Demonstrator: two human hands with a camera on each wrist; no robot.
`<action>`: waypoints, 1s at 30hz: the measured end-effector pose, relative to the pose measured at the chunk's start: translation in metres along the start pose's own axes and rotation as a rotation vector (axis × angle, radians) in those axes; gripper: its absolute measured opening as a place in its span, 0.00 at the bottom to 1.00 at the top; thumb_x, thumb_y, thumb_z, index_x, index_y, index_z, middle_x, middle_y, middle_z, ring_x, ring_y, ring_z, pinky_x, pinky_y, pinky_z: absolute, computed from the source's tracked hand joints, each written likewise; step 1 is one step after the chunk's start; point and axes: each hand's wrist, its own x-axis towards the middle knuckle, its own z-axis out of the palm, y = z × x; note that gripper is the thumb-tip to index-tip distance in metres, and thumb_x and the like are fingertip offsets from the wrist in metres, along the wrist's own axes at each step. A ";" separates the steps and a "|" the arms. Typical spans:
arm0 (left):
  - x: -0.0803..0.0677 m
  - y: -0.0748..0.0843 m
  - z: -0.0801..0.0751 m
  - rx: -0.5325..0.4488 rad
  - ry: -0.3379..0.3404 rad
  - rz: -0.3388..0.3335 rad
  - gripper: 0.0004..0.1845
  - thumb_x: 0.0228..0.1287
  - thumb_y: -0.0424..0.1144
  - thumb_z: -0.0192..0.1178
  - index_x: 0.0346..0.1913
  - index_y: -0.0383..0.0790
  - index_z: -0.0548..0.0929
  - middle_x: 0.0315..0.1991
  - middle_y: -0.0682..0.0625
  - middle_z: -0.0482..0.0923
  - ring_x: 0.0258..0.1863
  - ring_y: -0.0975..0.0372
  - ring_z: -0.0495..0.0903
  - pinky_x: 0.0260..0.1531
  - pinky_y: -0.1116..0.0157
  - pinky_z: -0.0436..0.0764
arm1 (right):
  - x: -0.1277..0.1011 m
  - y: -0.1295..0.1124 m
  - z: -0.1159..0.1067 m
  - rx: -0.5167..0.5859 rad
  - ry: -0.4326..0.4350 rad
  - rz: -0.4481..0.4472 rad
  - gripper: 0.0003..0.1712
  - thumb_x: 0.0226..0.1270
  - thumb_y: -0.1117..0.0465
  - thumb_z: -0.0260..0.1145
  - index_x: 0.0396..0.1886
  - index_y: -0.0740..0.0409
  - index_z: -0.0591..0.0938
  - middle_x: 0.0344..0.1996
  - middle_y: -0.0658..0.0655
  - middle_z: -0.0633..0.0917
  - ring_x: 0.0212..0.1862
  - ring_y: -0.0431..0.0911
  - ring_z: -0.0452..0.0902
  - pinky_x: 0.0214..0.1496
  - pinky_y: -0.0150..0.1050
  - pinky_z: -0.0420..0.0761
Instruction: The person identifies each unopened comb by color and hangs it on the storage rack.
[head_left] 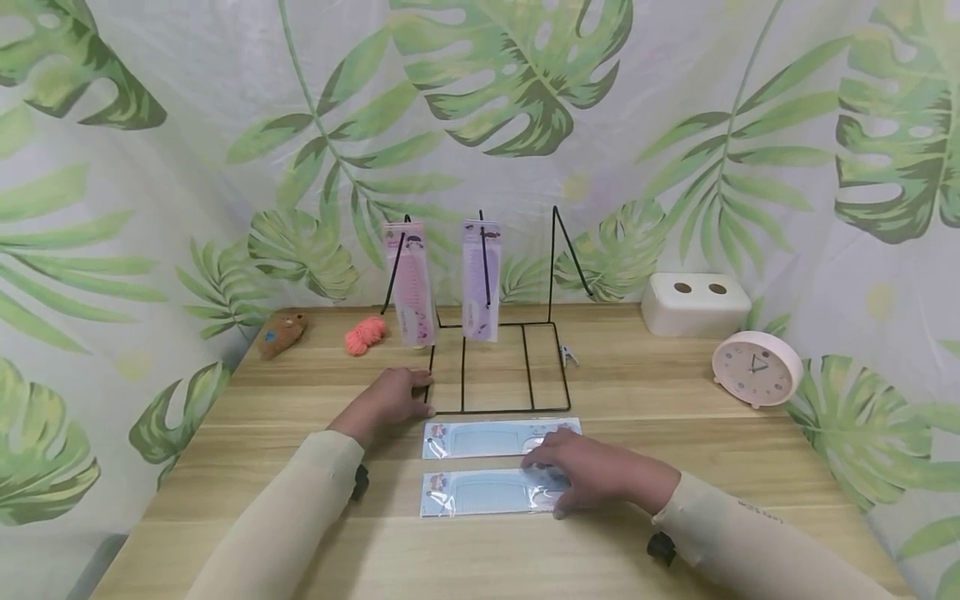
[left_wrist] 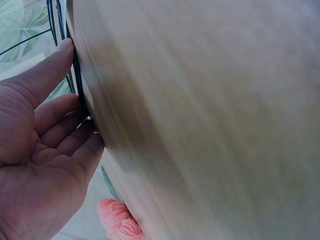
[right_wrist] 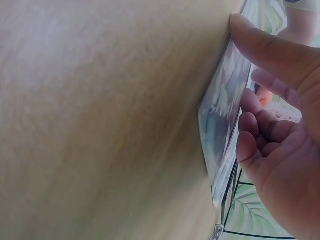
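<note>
A black wire rack [head_left: 495, 411] stands mid-table with a pink comb pack [head_left: 411, 283] and a purple comb pack [head_left: 480, 279] hanging on it. Two blue comb packs lie flat in front of it, the farther [head_left: 480, 439] and the nearer [head_left: 472, 493]. My left hand [head_left: 416, 393] rests on the table, its fingers touching the rack's front left corner wire [left_wrist: 77, 75]. My right hand [head_left: 551, 483] covers the nearer pack's right end and pinches it across its width, thumb on the near edge. In the right wrist view that pack [right_wrist: 222, 130] lifts slightly off the table beside my right hand [right_wrist: 270, 150].
A white box with two holes [head_left: 693, 302] and a pink clock [head_left: 757, 368] sit at the back right. An orange yarn bundle [head_left: 365, 334] and a brown plush toy [head_left: 282, 332] lie at the back left. A small clip [head_left: 570, 357] lies by the rack. Leaf-print curtains surround the wooden table [head_left: 675, 417].
</note>
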 end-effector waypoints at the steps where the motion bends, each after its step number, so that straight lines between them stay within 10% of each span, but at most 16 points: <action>1: 0.000 0.000 0.000 0.005 0.000 0.005 0.34 0.68 0.44 0.77 0.75 0.40 0.81 0.80 0.42 0.72 0.82 0.39 0.66 0.82 0.39 0.65 | 0.000 0.001 0.000 0.006 -0.002 0.005 0.42 0.50 0.57 0.88 0.68 0.52 0.85 0.54 0.48 0.85 0.56 0.41 0.72 0.58 0.38 0.80; 19: -0.003 0.002 0.000 -0.055 0.008 -0.006 0.35 0.68 0.42 0.77 0.76 0.38 0.80 0.81 0.43 0.72 0.83 0.40 0.65 0.83 0.41 0.64 | -0.003 0.010 0.009 0.123 0.071 0.029 0.28 0.59 0.59 0.82 0.58 0.47 0.82 0.47 0.42 0.80 0.51 0.37 0.74 0.59 0.39 0.81; 24: -0.004 0.003 -0.001 -0.049 0.010 0.001 0.36 0.68 0.42 0.77 0.76 0.38 0.79 0.81 0.42 0.72 0.83 0.40 0.65 0.83 0.41 0.64 | -0.009 0.019 -0.001 0.299 0.083 0.021 0.14 0.74 0.57 0.75 0.52 0.43 0.80 0.41 0.42 0.82 0.45 0.37 0.77 0.52 0.36 0.81; 30: -0.003 0.004 -0.001 -0.034 0.003 0.001 0.35 0.68 0.42 0.78 0.75 0.37 0.80 0.80 0.41 0.72 0.82 0.40 0.66 0.83 0.41 0.64 | -0.021 0.022 -0.030 0.569 0.161 -0.010 0.13 0.85 0.58 0.63 0.63 0.52 0.80 0.57 0.58 0.88 0.56 0.49 0.84 0.52 0.43 0.88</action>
